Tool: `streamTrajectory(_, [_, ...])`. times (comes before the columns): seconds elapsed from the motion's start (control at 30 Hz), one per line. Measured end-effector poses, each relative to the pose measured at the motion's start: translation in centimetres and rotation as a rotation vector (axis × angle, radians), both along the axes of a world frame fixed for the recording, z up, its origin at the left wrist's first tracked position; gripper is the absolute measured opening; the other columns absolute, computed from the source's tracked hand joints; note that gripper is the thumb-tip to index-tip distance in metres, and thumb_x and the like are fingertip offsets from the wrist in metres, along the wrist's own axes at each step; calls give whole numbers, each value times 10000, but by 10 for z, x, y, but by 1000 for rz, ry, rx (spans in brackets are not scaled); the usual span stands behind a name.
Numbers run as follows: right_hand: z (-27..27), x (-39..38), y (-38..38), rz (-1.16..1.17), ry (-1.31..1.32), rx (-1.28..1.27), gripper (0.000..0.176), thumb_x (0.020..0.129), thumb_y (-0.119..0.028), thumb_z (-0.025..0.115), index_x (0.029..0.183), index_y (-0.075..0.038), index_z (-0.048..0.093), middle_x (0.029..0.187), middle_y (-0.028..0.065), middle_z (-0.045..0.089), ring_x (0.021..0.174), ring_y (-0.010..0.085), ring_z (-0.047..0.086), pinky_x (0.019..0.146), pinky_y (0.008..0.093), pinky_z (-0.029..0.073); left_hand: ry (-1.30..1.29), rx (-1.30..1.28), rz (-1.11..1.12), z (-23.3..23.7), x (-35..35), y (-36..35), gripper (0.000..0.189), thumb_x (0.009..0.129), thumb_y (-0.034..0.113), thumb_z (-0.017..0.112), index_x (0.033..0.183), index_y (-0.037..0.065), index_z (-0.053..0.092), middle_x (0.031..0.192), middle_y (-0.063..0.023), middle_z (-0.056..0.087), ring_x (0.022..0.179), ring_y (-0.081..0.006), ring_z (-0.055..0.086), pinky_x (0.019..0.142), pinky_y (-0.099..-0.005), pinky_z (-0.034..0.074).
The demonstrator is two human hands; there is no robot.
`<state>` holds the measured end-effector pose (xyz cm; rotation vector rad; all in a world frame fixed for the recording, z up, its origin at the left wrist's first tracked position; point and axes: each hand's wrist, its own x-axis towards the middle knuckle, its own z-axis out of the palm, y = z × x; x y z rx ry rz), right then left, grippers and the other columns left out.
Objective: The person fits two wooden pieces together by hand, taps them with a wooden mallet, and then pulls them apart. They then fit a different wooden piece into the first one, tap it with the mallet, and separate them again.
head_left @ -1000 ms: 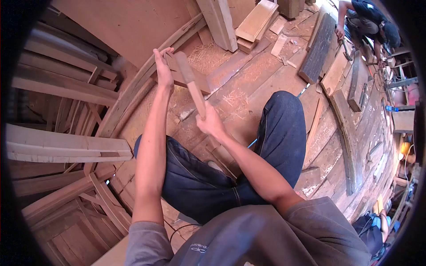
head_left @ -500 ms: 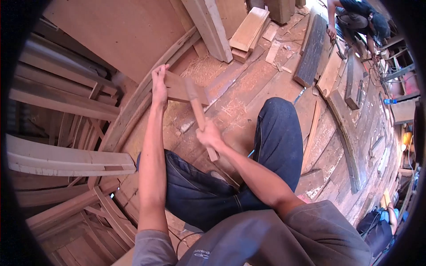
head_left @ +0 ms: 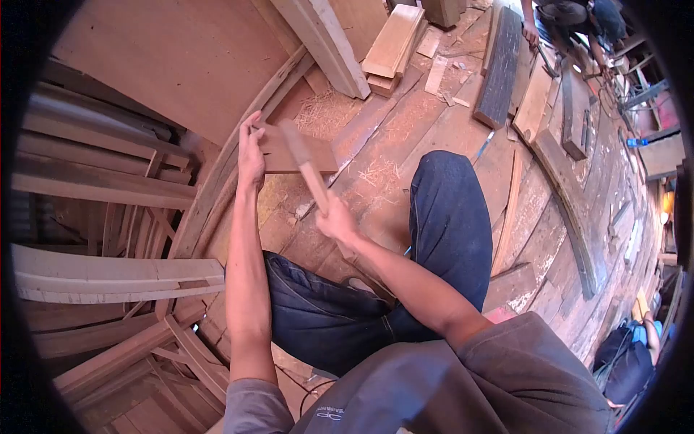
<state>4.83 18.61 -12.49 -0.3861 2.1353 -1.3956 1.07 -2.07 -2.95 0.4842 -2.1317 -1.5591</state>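
Note:
My left hand [head_left: 251, 153] grips the left end of a flat brown wooden board [head_left: 307, 153] that lies on the plank floor beside a curved timber rib [head_left: 217, 181]. My right hand [head_left: 334, 221] is closed on the lower end of a long wooden stick [head_left: 305, 171], which slants up and left across the board's top face. I sit on the floor, with my legs in dark blue jeans [head_left: 448, 217] bent below both arms.
Wood shavings [head_left: 379, 172] lie on the floor by the board. Stacked planks [head_left: 390, 45] and a dark plank [head_left: 500, 69] lie at the back. Another person [head_left: 571, 18] crouches at the top right. Timber frames [head_left: 108, 275] fill the left side.
The stick has slid back and forth over the board, its tip now near the board's upper left. My left hand has shifted slightly lower along the board's end.

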Motion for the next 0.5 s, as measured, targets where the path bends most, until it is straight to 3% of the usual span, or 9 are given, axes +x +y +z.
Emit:
streamTrajectory(0.1, [-36,-4,-1,9,-79,194,396,779,-131,598,1119,29,476,891,309,636,885,454,635,744,488,531,-15,62,44,2,5,-4,469,909,156,398,1358,32,450,1390,-91,470,1276,-216,408,1080,-344,294])
streamTrajectory(0.23, [11,-6,-6,46,2,43,391,778,-151,617,1098,38,498,887,297,645,875,440,646,734,487,536,-35,-59,5,10,1,1,491,908,167,395,1379,40,441,1387,-87,474,1262,-204,420,1056,-354,331])
streamTrajectory(0.27, [6,-10,-4,46,25,44,394,778,-150,618,1098,45,497,878,292,649,871,432,652,734,486,538,-57,58,1,15,1,6,488,903,142,419,1377,26,440,1409,-108,439,1320,-219,378,1099,-327,257])
streamTrajectory(0.33, [-14,-2,1,-14,89,49,403,784,-145,610,1105,64,486,838,286,650,854,430,657,723,490,537,-53,158,21,16,5,14,492,897,129,415,1376,23,441,1403,-110,449,1329,-218,370,1101,-325,252])
streamTrajectory(0.37, [-29,0,2,-8,-7,100,394,786,-144,606,1102,58,488,840,293,645,856,442,649,724,493,536,-43,194,21,21,3,14,493,894,123,414,1376,22,441,1400,-112,453,1334,-218,366,1103,-324,250])
streamTrajectory(0.43, [-29,-6,4,3,-182,193,376,790,-143,598,1097,47,493,844,307,636,858,466,634,725,498,533,-40,19,-9,20,1,7,507,885,171,410,1374,49,461,1411,-96,461,1299,-210,397,1100,-338,261])
streamTrajectory(0.5, [-1,0,0,-43,-98,88,396,786,-140,599,1122,43,499,848,310,635,863,459,641,727,489,534,-34,-47,-51,16,1,9,509,884,158,403,1378,46,458,1428,-105,450,1335,-218,371,1117,-331,234])
